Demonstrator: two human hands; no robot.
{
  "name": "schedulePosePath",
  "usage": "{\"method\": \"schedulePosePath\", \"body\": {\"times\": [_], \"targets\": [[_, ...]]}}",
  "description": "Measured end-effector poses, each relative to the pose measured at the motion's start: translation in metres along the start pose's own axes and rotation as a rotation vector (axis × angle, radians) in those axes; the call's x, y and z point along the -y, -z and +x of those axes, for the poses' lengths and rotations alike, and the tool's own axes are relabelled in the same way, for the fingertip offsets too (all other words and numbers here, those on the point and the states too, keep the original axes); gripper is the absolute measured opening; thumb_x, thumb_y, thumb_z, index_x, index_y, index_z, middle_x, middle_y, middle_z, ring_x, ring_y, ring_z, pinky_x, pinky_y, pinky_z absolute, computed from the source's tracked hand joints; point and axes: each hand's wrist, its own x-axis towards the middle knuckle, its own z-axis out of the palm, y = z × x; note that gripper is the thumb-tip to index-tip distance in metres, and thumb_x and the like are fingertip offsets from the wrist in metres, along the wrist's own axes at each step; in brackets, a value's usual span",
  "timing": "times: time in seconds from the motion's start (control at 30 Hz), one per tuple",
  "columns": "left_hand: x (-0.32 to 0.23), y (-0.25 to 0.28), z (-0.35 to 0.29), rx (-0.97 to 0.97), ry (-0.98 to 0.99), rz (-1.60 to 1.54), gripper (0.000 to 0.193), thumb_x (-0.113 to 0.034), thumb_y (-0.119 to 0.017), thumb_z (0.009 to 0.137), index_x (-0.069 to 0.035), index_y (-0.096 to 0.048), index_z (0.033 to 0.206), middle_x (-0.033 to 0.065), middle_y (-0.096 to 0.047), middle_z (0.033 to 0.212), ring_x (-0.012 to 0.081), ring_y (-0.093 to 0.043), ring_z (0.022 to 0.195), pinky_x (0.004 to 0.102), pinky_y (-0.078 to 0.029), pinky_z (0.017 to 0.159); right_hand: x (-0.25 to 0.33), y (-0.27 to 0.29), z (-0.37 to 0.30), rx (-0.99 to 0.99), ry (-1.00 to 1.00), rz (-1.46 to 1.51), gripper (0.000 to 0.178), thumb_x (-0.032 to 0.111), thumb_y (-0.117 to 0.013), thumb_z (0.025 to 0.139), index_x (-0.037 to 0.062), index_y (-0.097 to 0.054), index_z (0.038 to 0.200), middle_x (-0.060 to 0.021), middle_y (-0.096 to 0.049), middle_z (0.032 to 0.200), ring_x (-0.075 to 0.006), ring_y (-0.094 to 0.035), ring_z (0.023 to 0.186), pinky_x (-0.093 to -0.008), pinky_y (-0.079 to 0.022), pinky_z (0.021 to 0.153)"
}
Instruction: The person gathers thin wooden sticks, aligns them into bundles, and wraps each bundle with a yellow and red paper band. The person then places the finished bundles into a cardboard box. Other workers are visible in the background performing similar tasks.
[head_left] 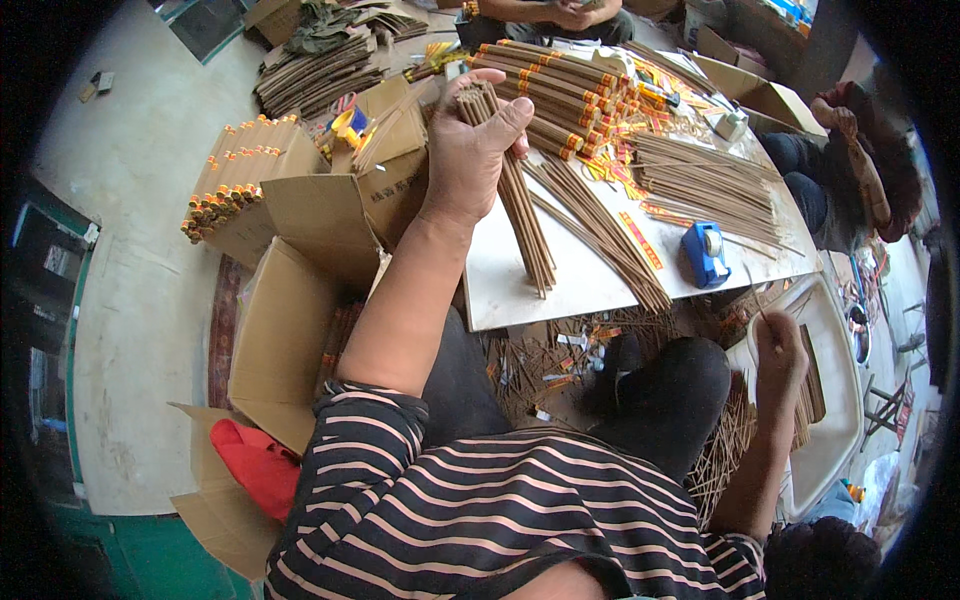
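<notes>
My left hand (465,160) is raised over the near left part of the white table (500,290), wrapped round a bundle of brown incense sticks (526,222). The bundle tilts, its lower end close to the tabletop and its upper end showing between thumb and fingers. Beside it, loose incense sticks (600,235) lie slantwise across the table. Off the table's right corner, my right hand (780,350) is closed near a white plastic tub (848,400). A thin dark line shows at its fingertips, too fine to name.
Banded incense bundles (560,90) are stacked at the back, near a blue tape dispenser (706,255). Open cardboard boxes (285,330) stand at left, with more bundles (250,165) beyond. Two people sit around the table, one (850,160) at right. Broken sticks (530,370) litter the floor.
</notes>
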Motion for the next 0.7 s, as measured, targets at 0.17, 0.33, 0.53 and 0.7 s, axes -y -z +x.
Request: {"method": "schedulePosePath", "body": {"times": [0.17,0.33,0.53,0.7], "targets": [[0.028,0.011,-0.021,-0.055,0.132,0.056,0.021,-0.009,-0.065,0.079,-0.003,-0.052,0.094,0.0018,-0.054,0.068,0.0097,-0.051,0.053,0.0220,-0.044,0.050,-0.104,0.044,-0.054,-0.071,-0.073,-0.223,0.008,0.007,-0.056,0.084,0.0009,-0.054,0.088,-0.0116,-0.058,0.076,-0.0205,-0.057,0.070,-0.0315,-0.045,0.065],[0.017,0.000,-0.019,-0.051,0.057,-0.028,0.012,-0.008,-0.064,0.080,-0.004,-0.054,0.086,0.0005,-0.053,0.066,0.0084,-0.051,0.053,0.0215,-0.044,0.050,-0.176,0.069,-0.091,0.079,-0.364,-0.564,0.014,0.014,-0.059,0.079,0.0019,-0.055,0.086,-0.0149,-0.061,0.083,-0.0321,-0.059,0.076,-0.0406,-0.045,0.070],[0.029,-0.004,-0.026,-0.017,0.079,0.128,0.013,-0.009,-0.065,0.080,-0.004,-0.055,0.085,0.0017,-0.056,0.069,0.0077,-0.051,0.054,0.0210,-0.044,0.050,-0.231,0.064,-0.113,0.166,-0.451,-0.592,0.020,0.014,-0.060,0.078,-0.0024,-0.055,0.087,-0.0178,-0.061,0.082,-0.0325,-0.059,0.079,-0.0399,-0.044,0.072],[0.039,-0.001,-0.030,-0.076,0.115,0.148,0.013,-0.010,-0.065,0.081,-0.004,-0.054,0.084,0.0018,-0.055,0.067,0.0071,-0.050,0.053,0.0209,-0.042,0.047,-0.179,0.036,-0.079,0.113,-0.266,-0.285,0.013,0.009,-0.059,0.082,-0.0014,-0.057,0.090,-0.0130,-0.061,0.082,-0.0220,-0.058,0.073,-0.0308,-0.045,0.069]]}}
